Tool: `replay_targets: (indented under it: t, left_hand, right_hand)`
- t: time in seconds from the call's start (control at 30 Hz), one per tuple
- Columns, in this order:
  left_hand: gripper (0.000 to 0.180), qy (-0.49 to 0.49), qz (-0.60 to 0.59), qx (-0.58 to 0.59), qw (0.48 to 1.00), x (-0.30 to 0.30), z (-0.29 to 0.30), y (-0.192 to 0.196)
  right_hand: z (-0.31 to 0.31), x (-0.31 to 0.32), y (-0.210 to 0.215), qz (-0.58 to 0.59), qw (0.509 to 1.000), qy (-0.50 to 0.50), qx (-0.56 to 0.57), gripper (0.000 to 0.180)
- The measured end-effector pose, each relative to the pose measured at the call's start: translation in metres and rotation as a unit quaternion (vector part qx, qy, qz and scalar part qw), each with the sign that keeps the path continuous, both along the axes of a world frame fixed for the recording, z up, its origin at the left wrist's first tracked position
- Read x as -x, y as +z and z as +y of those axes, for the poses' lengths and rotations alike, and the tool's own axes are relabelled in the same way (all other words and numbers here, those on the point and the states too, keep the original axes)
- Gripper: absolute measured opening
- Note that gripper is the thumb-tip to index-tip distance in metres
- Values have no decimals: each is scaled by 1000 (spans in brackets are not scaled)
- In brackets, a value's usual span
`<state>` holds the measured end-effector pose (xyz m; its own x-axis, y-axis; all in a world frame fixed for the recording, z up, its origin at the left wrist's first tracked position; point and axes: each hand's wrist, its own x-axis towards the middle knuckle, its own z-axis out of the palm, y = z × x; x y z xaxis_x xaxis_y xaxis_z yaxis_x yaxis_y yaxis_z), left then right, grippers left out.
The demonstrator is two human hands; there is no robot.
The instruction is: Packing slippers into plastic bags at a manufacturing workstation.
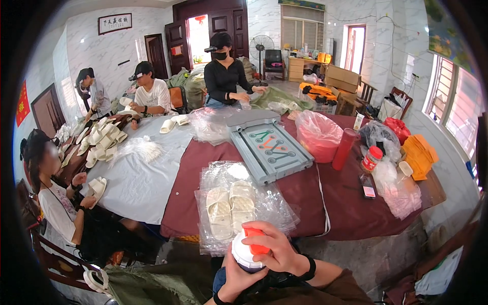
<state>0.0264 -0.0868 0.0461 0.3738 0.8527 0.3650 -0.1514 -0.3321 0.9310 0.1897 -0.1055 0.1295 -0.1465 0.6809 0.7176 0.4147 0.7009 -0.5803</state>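
Close to my body, just off the near table edge, I hold a wide bottle with a white top, an orange-red cap and a dark lower part. My left hand wraps round its side from below. From the right, the fingers of my right hand are closed over the orange-red cap; whether the cap is loose cannot be seen. Just beyond my hands lies a pair of cream slippers on a stack of clear plastic bags.
A grey folding plastic piece lies mid-table, beside a plastic-lined pink-red bucket and a red cylinder. Farther right are a red-lidded jar and a phone. Several people work around the table, near piled slippers.
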Motion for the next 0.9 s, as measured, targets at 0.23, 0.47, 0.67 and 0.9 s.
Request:
replay_targets:
  t: [0.23,0.47,0.67,0.9]
  left_hand:
    - [97,4,24,-18,1000,0,-1,11]
    - [98,26,-28,19,999,-10,-4,0]
    - [101,-14,51,-85,995,-6,11,4]
    - [99,-32,14,-48,998,-1,4,25]
  right_hand:
    - [-2,5,9,9,1000,-26,-6,32]
    - [4,1,20,93,988,-14,125,37]
    - [31,-37,79,113,934,87,327,46]
    - [42,-30,77,142,943,136,269,50]
